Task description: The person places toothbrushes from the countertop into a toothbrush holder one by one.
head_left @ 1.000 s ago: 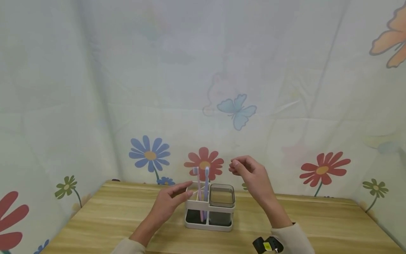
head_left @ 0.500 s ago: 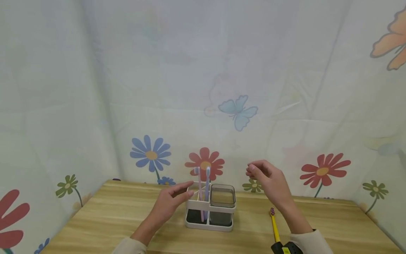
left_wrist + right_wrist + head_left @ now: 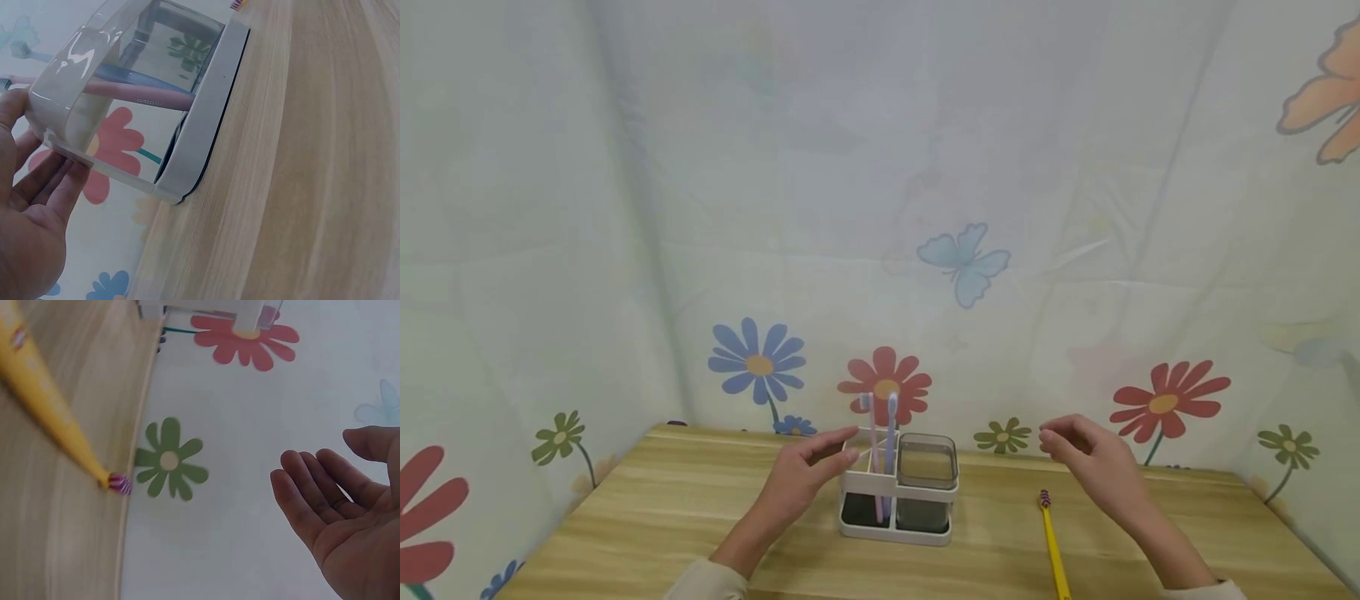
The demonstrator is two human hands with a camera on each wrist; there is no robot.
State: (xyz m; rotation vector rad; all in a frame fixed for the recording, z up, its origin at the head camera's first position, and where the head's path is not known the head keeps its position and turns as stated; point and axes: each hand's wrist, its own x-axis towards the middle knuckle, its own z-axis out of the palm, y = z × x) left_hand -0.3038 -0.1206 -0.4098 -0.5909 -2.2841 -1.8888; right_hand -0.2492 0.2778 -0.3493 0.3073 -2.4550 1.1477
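Note:
A white toothbrush holder (image 3: 917,493) stands upright on the table. My left hand (image 3: 801,471) holds the left end of its upper rim, thumb on the near side and fingers behind, as the left wrist view shows. Inside the holder's left part stand a pink toothbrush (image 3: 874,433) and a blue toothbrush (image 3: 891,442). A clear grey cup (image 3: 927,475) fills the right part. To the right, my right hand (image 3: 1093,462) hovers above the table with relaxed fingers and nothing in it. A yellow toothbrush (image 3: 1054,550) with a purple-and-white head lies just left of and below that hand.
The wooden table (image 3: 685,508) ends at a back edge close behind the holder. A pale cloth backdrop (image 3: 820,208) printed with flowers and butterflies hangs behind it and along both sides.
My right hand has moved right and slightly down, away from the holder, so the yellow toothbrush has come into view from behind the wrist. The left hand stays at the holder.

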